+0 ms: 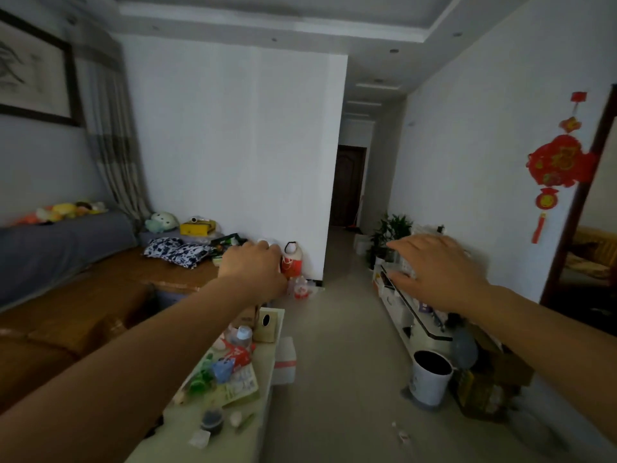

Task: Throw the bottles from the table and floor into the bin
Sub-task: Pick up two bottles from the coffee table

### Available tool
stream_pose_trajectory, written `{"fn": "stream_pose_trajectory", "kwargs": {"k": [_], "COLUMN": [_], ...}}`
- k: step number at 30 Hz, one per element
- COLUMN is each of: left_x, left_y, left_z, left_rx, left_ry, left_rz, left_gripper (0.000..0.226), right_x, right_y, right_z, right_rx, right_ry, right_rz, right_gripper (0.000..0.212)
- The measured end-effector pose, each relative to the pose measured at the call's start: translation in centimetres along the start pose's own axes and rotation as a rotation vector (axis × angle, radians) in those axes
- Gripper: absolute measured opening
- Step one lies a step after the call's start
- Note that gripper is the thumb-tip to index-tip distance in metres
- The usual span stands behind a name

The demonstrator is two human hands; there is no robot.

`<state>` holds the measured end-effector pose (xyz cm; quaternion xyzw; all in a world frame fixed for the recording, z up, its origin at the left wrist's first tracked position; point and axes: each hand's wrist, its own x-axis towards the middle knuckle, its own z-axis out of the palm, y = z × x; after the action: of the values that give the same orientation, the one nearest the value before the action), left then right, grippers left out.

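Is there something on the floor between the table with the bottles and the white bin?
Nothing visible blocks it. The floor between the table and the white bin is bare. A white box leans close beside the table, out of the way.

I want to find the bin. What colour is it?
The bin is white with a dark inside, standing on the floor by the low cabinet. The head view shows it.

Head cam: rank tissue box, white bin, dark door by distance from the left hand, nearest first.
From the left hand:
1. Tissue box, just below it on the table's far end.
2. White bin, across the aisle, right.
3. Dark door, at the hallway's end.
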<state>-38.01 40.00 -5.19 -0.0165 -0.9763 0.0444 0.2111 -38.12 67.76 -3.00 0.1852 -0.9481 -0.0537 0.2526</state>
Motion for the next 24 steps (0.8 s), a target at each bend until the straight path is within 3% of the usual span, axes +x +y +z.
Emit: {"fn": "stream_pose_trajectory", "kwargs": {"k": [9, 17, 24], "left_x": [4.4, 9.3, 12.0], "left_y": [-1.3, -8.2, -13.9], "left_z": [5.2, 13.4, 20.0], "left_rx": [0.075, 0.056, 0.075], "left_ry": [-0.141, -0.183, -0.268], "left_rz": [-0.192, -0.324, -0.417], "left_gripper": [0.05, 0.033, 0.03], "right_x": [8.2, 17.5, 24.3], "right_y": [2.3, -2.2, -7.1], "right_z": [9.6, 19.4, 27.3], "right_rx": [0.118, 0.205, 0.271], "right_ry": [0.0, -0.073, -0.163], "right_rz": [-0.16, -0.288, -0.362], "right_gripper": [0.055, 0.064, 0.059]}}
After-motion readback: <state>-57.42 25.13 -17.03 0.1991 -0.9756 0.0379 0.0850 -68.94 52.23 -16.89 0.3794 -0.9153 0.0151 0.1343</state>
